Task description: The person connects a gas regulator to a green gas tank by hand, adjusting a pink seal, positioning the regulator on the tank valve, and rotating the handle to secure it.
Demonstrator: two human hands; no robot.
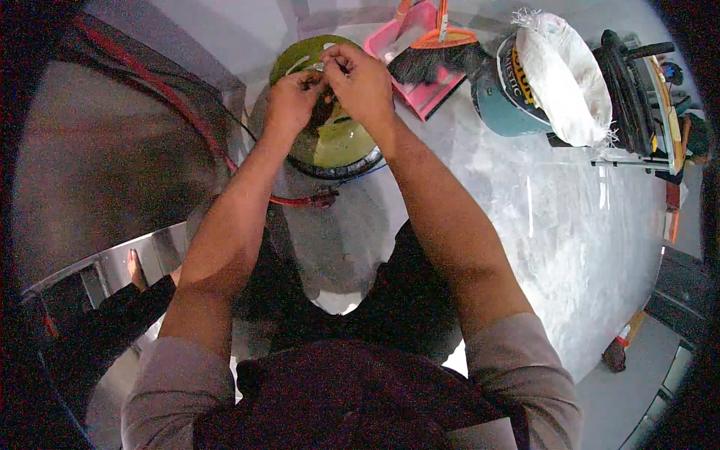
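Note:
My left hand [292, 101] and my right hand [356, 86] meet over the upper part of a round olive-green object [341, 146] with a dark rim, standing in front of me. Both hands have curled fingers pinched close together on something small and dark that is mostly hidden by them; I cannot make out what it is. A red hose or cable [195, 127] runs down along the left side to a dark end piece [319, 200] just below the round object.
A pink dustpan [424, 101] and orange-topped broom [435, 60] sit behind my right hand. A grey-blue bucket [502, 112] bearing a white sack [562, 82] stands beside black items [622, 97] at right. A dark panel [90, 165] fills the left; a bare foot [135, 266] shows below it.

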